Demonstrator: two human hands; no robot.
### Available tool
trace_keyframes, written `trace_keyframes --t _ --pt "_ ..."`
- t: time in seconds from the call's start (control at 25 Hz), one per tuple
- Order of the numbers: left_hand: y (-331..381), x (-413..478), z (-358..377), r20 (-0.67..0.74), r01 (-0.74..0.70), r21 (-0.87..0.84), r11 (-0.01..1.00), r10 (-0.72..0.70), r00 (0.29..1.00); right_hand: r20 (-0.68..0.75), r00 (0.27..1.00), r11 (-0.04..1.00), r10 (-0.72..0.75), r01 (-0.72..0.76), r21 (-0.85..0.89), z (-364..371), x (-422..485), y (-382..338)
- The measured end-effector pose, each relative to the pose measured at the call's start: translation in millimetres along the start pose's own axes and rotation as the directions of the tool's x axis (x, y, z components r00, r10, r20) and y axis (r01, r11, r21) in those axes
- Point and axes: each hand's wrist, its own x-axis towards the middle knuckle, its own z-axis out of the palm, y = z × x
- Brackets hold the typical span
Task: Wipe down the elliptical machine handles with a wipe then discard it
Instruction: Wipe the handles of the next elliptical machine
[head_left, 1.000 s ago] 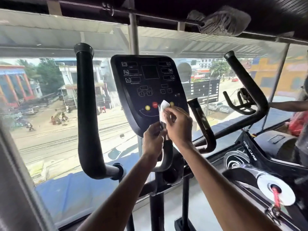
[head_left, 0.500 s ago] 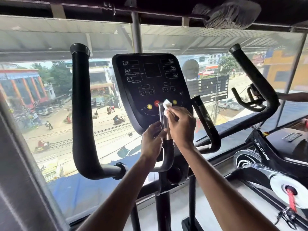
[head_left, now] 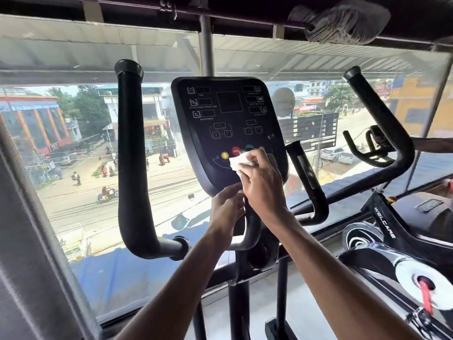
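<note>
Two hands work at the short inner handle below the lower edge of the console. The left hand grips the handle's stem. The right hand pinches the wipe at the handle's top, beside the red button. White and thin, the wipe looks soft, light and probably damp, so it is best bunched in the fingers and pressed round the bar. Compared with half a second ago, it sits higher and juts leftward instead of standing upright.
</note>
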Motion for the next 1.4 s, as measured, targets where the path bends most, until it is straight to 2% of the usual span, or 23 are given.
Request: trace_keyframes --t 0.08,0.24,0.32,0.44,0.52,0.64,0.8,0.88,1.04,1.12,1.16,1.24,1.28,1.32,1.4 --pt "-1 -1 -2 -0.015 0.063 -0.056 0.996 -0.064 0.998 0.012 1.0 1.0 0.011 -0.011 0.001 -5 -11 1" --pt "-4 -1 -2 -0.007 0.099 -0.088 0.991 -0.1 0.995 0.005 0.999 0.999 0.036 -0.037 0.037 -11 -38 4" --pt "-3 0 0 -0.031 0.123 -0.112 0.986 -0.127 0.991 -0.024 0.984 0.974 0.176 -0.17 0.151 -10 -41 9" --pt "1 0 3 -0.05 0.132 -0.121 0.984 -0.139 0.989 -0.093 0.92 0.892 0.381 -0.34 0.297 -2 -27 10" --pt "3 1 3 -0.052 0.127 -0.116 0.985 -0.133 0.99 -0.098 0.929 0.906 0.356 -0.317 0.282 2 -21 0" --pt "4 1 3 -0.038 0.127 -0.106 0.986 -0.132 0.991 -0.05 0.975 0.963 0.215 -0.204 0.177 4 -26 -3" --pt "9 0 4 -0.042 0.113 -0.095 0.989 -0.117 0.992 -0.161 0.944 0.933 0.289 -0.24 0.268 7 -7 7" --pt "12 2 6 -0.045 0.105 -0.093 0.99 -0.109 0.993 -0.189 0.952 0.952 0.239 -0.192 0.236 9 7 7" --pt "15 6 7 -0.051 0.108 -0.087 0.99 -0.113 0.992 -0.051 0.996 0.994 0.077 -0.073 0.077 4 32 22" --pt "13 8 7 -0.059 0.112 -0.074 0.991 -0.117 0.991 0.142 0.99 0.999 -0.005 -0.001 0.046 -2 53 31" --pt "12 8 8 -0.064 0.113 -0.065 0.991 -0.117 0.991 0.287 0.958 0.998 -0.023 0.005 0.065 -7 67 34" --pt "13 8 8 -0.075 0.112 -0.048 0.993 -0.115 0.991 0.557 0.83 0.998 -0.027 -0.011 0.065 -17 92 34" --pt "13 8 8 -0.076 0.112 -0.043 0.993 -0.115 0.99 0.605 0.795 0.998 -0.039 0.006 0.057 -22 100 35" --pt "13 8 9 -0.075 0.114 -0.041 0.993 -0.117 0.99 0.598 0.8 0.998 -0.05 0.023 0.053 -25 104 36" --pt "14 8 8 -0.068 0.119 -0.037 0.992 -0.122 0.99 0.484 0.874 0.998 -0.045 0.015 0.066 -28 101 34"
